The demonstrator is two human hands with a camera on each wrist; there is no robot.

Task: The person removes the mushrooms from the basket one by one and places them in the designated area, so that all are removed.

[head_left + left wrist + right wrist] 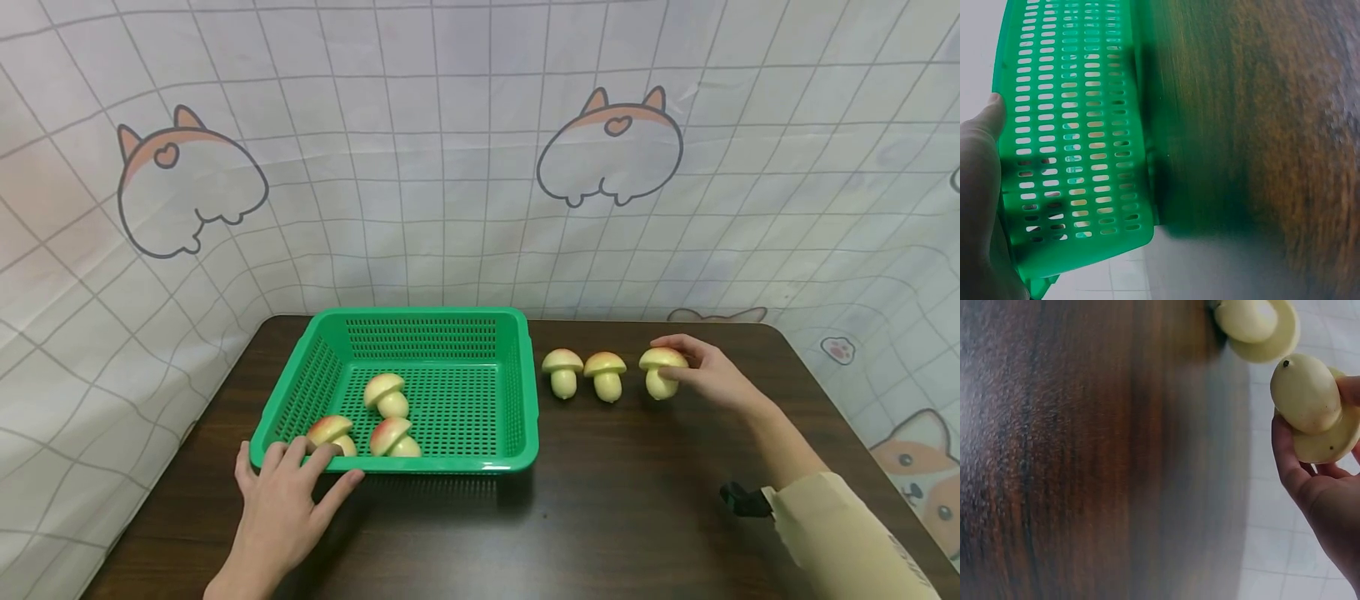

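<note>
At the table's right back, my right hand (708, 375) holds a toy mushroom (662, 372) with a yellow-and-red cap, thumb and fingers around it. In the right wrist view this mushroom (1307, 394) shows its pale rounded stem end, lifted beside another one. My left hand (281, 504) grips the front left corner of a green plastic basket (442, 465), fingers over the rim and thumb along the front outside. Inside the basket lie three toy mushrooms, one mushroom (386, 396) behind the other two. In the left wrist view, the perforated basket wall (1072, 137) stands beside the thumb.
Two more toy mushrooms, a left one (562, 372) and a right one (606, 376), stand in a row between the basket and my right hand. The dark wooden table (600, 517) ends at a white grid-patterned cloth (465, 208) behind it.
</note>
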